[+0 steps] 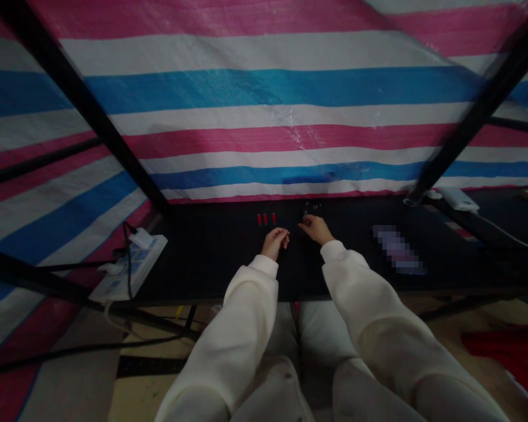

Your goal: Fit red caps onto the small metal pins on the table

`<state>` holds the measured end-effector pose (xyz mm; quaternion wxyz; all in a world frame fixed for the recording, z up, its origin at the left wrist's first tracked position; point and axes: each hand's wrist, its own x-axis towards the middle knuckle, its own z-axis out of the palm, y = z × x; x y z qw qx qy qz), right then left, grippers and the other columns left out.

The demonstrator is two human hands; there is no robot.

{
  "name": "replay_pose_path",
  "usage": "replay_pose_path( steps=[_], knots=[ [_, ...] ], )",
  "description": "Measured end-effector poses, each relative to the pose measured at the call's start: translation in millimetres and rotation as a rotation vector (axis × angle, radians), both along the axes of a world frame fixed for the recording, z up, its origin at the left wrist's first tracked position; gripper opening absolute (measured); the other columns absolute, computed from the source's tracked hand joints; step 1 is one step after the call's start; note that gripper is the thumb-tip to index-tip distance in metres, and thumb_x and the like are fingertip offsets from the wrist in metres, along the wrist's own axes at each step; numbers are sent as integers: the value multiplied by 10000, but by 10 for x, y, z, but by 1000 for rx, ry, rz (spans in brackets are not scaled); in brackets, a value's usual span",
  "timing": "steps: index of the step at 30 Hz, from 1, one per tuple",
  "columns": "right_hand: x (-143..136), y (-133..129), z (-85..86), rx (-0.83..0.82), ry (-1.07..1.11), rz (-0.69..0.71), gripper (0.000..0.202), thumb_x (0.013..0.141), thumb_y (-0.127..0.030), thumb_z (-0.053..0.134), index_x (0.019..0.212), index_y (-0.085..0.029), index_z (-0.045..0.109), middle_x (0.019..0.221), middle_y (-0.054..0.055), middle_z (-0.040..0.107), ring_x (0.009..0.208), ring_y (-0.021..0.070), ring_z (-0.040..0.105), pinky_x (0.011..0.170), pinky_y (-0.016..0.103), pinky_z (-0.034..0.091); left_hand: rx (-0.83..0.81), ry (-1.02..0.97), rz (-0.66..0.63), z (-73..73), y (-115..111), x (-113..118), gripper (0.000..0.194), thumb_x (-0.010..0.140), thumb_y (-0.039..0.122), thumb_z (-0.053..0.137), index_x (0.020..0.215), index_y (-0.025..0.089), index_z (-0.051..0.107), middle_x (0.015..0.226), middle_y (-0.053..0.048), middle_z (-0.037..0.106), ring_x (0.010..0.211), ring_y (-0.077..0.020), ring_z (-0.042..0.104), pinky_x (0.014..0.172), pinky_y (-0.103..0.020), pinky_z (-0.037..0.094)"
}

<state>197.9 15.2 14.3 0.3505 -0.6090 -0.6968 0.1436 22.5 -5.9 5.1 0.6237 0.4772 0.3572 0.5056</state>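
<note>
Three small red cylinder-shaped pieces (266,219) stand or lie in a row on the black table, just beyond my left hand (275,242). That hand has its fingers curled together above the tabletop, and I cannot make out what they hold, if anything. My right hand (317,228) is a short way to the right, with thumb and fingertips pinched together. A small dark piece (305,211) is right at those fingertips, too dim to name or to tell whether it is gripped. Just beyond are several tiny pale pieces (317,206).
The black table (202,258) backs onto a striped plastic sheet (264,88) between dark frame poles. A white power strip (136,266) with plugs and cables lies at the left end. To the right are a blurred-out phone-like object (398,249) and a white charger-like block (459,199) with a cable.
</note>
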Motion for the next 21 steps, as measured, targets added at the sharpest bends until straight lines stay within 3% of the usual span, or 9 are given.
replay_pose_path(
  steps=[3,7,21],
  knots=[
    [109,143,-23,-62,-58,-145,187,748,-324,561,837,-170,618,757,36,637,666,132,564,614,227,406,13,43,-1,7,-12,7,218,686,332,603,729,127,541,531,24,515,392,-51,421,401,-198,293],
    [100,263,-61,-106,-56,-239,207,765,-327,545,876,-170,620,813,45,651,729,143,587,651,233,421,13,50,4,16,-18,10,219,696,337,596,736,129,541,538,22,522,395,-56,430,415,-203,317],
    [-34,430,-120,-154,-75,-293,222,797,-343,516,923,-190,617,878,60,655,819,165,601,709,256,435,49,70,-8,-3,-13,20,225,715,345,581,743,125,541,543,20,527,385,-62,447,404,-203,315]
  ],
)
